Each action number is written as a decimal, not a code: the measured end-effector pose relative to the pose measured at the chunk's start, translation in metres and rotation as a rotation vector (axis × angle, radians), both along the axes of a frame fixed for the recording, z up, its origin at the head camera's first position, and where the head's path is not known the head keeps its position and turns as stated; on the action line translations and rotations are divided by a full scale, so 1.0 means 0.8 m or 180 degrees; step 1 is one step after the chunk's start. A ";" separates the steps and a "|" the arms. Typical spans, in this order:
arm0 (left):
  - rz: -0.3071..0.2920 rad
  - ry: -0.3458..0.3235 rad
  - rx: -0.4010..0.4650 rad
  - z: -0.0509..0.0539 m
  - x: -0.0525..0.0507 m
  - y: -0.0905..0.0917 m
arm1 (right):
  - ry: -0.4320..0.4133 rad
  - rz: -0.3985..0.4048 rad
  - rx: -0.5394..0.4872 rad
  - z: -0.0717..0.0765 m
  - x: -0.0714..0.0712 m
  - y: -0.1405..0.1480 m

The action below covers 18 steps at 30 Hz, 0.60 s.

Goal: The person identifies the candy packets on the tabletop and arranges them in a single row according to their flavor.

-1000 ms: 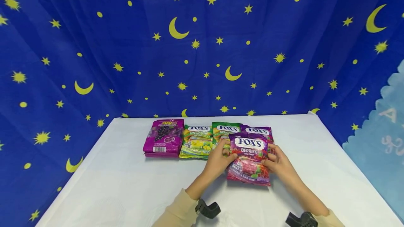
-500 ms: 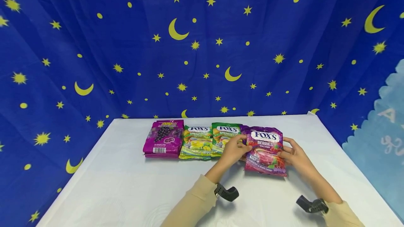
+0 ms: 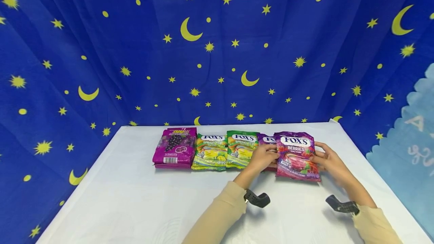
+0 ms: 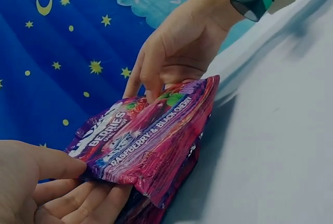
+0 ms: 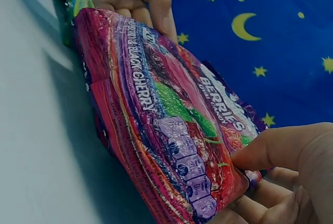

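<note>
A purple and red bag of berries candy [image 3: 296,158] is held between both hands at the right end of a row of candy bags. My left hand [image 3: 263,159] pinches its left edge, thumb in front and fingers behind. On its right edge, my right hand [image 3: 331,163] has the same kind of grip, with the thumb [image 5: 270,148] on the front in the right wrist view. Partly hidden behind the left hand and the held bag is a second purple berries bag [image 3: 266,139]. Beside that one lies a green spring tea candy bag [image 3: 241,148].
Further left lie another green and yellow candy bag [image 3: 210,151] and a purple grape candy bag [image 3: 176,148]. All rest on the white table [image 3: 135,199], near its back edge. A blue curtain [image 3: 217,55] with moons and stars hangs behind.
Both hands have carried the berries bag to the right and toward the back of the table. The two green bags and part of the rear purple bag now show more.
</note>
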<state>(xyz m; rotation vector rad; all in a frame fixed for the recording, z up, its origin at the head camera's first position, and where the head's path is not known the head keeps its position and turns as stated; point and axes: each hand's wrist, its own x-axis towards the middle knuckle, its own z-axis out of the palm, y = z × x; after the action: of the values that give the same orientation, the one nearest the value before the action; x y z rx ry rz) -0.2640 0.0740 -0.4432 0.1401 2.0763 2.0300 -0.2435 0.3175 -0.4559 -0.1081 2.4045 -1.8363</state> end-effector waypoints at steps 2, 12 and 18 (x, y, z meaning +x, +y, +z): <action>-0.0010 0.0024 -0.0005 0.001 -0.001 0.004 | -0.0022 -0.0031 0.0050 0.001 -0.002 0.003; 0.0165 0.0122 -0.0029 0.004 -0.001 0.027 | 0.0051 -0.0122 0.0114 0.002 -0.013 0.027; 0.0184 0.0030 0.0094 0.000 0.003 0.042 | -0.0067 -0.0283 0.0407 -0.006 -0.020 0.043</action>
<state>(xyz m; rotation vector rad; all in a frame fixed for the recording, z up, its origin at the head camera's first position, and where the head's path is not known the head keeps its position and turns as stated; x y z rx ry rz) -0.2618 0.1074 -0.4429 0.0961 2.0799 2.0979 -0.2593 0.3523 -0.4610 0.0298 2.5425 -1.7030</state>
